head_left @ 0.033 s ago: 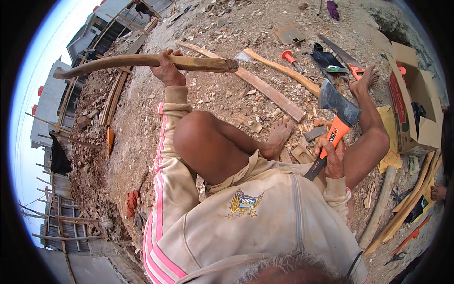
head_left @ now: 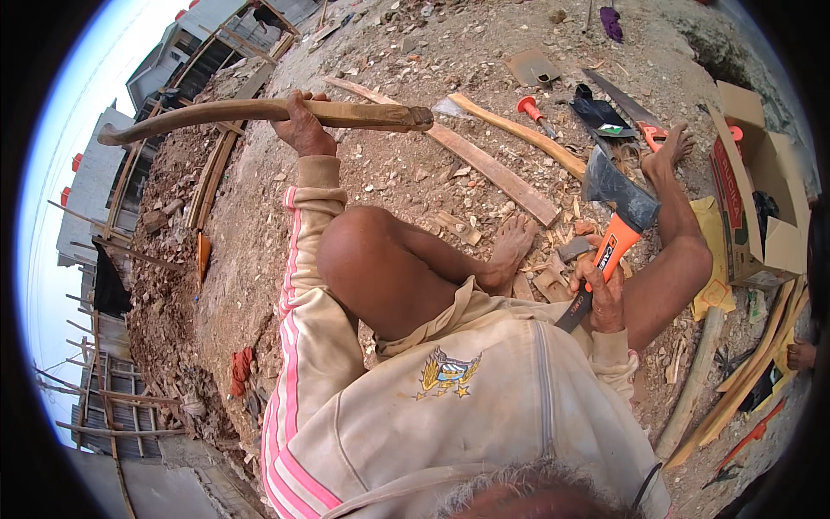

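My left hand (head_left: 304,131) is raised at the upper left, its fingers wrapped round a long curved wooden handle (head_left: 372,115). That handle lies almost level above the ground, its thicker, squared end to the right and its bent end to the left. Lower right, my right hand (head_left: 603,294) grips an axe (head_left: 614,238) by its orange and black handle. The dark axe head (head_left: 618,190) points away from me, above the ground between my feet. Behind it lies a second, pale wooden handle (head_left: 523,134), its near end hidden by the axe head.
A flat plank (head_left: 488,169) lies ahead on rubble and wood chips. Further right are a red-handled chisel (head_left: 538,115), a handsaw (head_left: 627,102), a black pouch-like thing (head_left: 596,111) and an open cardboard box (head_left: 750,199). Several wood strips (head_left: 748,368) lie near another person's hand or foot (head_left: 801,353).
My right hand has shifted slightly lower on the axe handle, which has turned a little. My left hand keeps its hold on the wooden handle, nearly still.
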Available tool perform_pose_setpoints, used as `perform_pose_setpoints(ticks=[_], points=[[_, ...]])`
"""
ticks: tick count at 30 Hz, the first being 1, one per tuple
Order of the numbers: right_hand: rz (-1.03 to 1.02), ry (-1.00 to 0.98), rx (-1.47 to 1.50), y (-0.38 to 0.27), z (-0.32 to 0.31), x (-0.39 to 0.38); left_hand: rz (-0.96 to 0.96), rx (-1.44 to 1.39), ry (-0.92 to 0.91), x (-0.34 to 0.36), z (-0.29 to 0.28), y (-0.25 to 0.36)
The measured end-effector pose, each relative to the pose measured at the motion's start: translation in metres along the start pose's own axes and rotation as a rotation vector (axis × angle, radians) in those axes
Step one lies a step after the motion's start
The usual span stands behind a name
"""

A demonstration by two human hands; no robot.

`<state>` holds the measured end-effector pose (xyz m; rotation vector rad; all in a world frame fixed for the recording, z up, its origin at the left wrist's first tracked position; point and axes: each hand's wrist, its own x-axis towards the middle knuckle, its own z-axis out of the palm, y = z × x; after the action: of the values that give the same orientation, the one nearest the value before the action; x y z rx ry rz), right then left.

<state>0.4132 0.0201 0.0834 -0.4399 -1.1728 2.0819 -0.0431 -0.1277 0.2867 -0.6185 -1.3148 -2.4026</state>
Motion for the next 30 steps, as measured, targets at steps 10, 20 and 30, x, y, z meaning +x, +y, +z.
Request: perform_pose_setpoints(ticks=[10,20,30], points=[[0.234,0.3,0.087,0.02,-0.022,-0.012,0.052,0.091,0.049,0.049,-0.025,0.069],[-0.229,0.115,-0.723,0.004,0.006,0.043,-0.054,-0.054,-0.002,0.048,-0.029,0.015],[-0.134,-0.078,-1.437,0.124,0.007,0.132,-0.252,0.042,0.003,-0.043,-0.085,-0.077]])
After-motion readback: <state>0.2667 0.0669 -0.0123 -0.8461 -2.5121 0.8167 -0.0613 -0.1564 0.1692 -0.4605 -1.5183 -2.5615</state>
